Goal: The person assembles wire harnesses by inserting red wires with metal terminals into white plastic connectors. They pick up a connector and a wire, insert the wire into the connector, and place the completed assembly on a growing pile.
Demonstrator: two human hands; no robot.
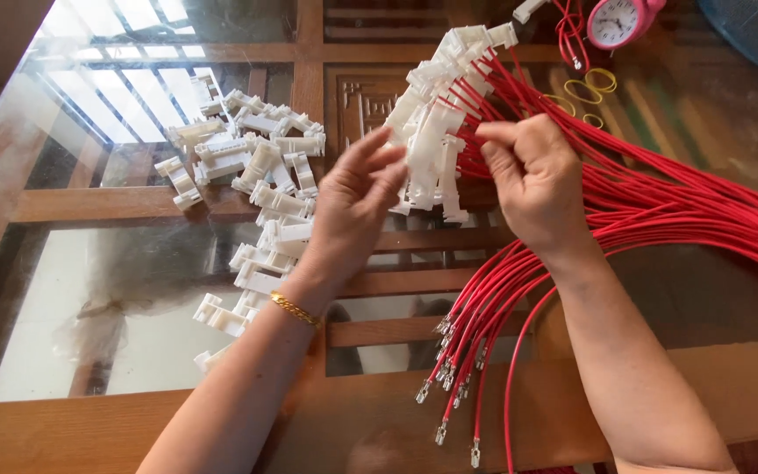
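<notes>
- Nearest, at six o'clock, metal crimp terminals (446,379) tip the loose ends of the red wires (660,211), which sweep off toward three o'clock.
- Left hand (349,213), with a gold bracelet (296,309) on its wrist, has fingers spread, fingertips touching the bunch of wired white plastic connectors (436,149) at centre.
- Right hand (532,180) is pinched shut on that same bunch from its three o'clock side.
- Loose white connector housings (252,167) lie scattered on the glass-topped wooden table (81,202) toward nine and ten o'clock.
- Farthest, near one o'clock, yellow rubber bands (591,88) lie beside a pink alarm clock (620,19).
</notes>
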